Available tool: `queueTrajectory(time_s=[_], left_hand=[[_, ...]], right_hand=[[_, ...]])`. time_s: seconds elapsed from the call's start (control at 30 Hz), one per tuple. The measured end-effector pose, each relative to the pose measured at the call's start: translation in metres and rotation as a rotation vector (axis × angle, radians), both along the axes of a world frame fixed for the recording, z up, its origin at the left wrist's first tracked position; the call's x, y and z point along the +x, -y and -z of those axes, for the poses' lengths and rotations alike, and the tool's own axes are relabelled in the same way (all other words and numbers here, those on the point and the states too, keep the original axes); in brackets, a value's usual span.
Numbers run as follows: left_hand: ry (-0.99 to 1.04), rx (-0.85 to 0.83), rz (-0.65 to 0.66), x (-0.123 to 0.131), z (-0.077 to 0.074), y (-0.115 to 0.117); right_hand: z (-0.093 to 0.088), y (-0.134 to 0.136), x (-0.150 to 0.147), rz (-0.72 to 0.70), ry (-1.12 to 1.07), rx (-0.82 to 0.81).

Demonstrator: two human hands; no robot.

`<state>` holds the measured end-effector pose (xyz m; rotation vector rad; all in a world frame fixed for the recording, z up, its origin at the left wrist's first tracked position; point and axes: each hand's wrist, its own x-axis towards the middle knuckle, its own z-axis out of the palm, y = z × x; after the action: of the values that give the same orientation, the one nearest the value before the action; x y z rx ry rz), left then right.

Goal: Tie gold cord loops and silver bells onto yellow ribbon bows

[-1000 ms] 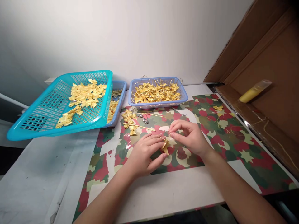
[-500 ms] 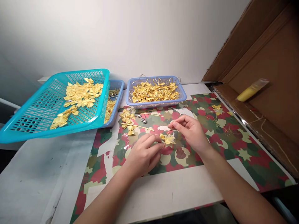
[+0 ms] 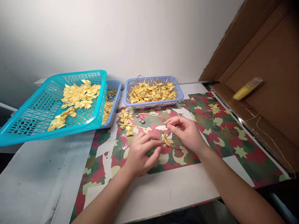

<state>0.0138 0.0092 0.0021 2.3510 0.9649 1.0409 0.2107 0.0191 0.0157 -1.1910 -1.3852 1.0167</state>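
My left hand [image 3: 144, 152] is low over the patterned sheet, its fingertips at a yellow ribbon bow [image 3: 166, 140] with a small silver bell [image 3: 163, 141] and thin gold wire. The bow is turned edge-on, and the left fingers seem to hold it at the bell side. Just above and to the right, my right hand [image 3: 185, 130] is closed in a pinch; what lies between thumb and forefinger is too small to make out. Left of the hands lie several loose bows [image 3: 125, 116], gold wire stems [image 3: 135, 126] and silver bells [image 3: 141, 120].
A turquoise basket [image 3: 102, 102] of yellow bows leans over a blue basket [image 3: 116, 102] at the left. Another blue basket [image 3: 153, 104] with finished-looking bows and wire loops stands at the back. At the right, a cardboard wall [image 3: 263, 56] holds a yellow-filled tube [image 3: 247, 88].
The bow has turned from facing up to edge-on, and its bell now shows. My left thumb has spread from the fingers. My right pinch has shifted slightly left.
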Motion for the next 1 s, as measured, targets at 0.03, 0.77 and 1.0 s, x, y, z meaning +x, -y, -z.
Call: queueTrajectory(time_s=[0.03,0.77,1.0], left_hand=[[0.056,-0.077,-0.018,0.000,-0.002,-0.002],[0.105,-0.529,0.222,0.036,-0.035,-0.054],[0.232,-0.691,0.290,0.035,-0.035,-0.052]], right_hand=[[-0.001,0.000,0.001,-0.005,0.019,0.015],[-0.010,-0.006,0.014,-0.112,-0.085,0.040],[-0.012,-0.005,0.018,-0.246,-0.246,-0.003]])
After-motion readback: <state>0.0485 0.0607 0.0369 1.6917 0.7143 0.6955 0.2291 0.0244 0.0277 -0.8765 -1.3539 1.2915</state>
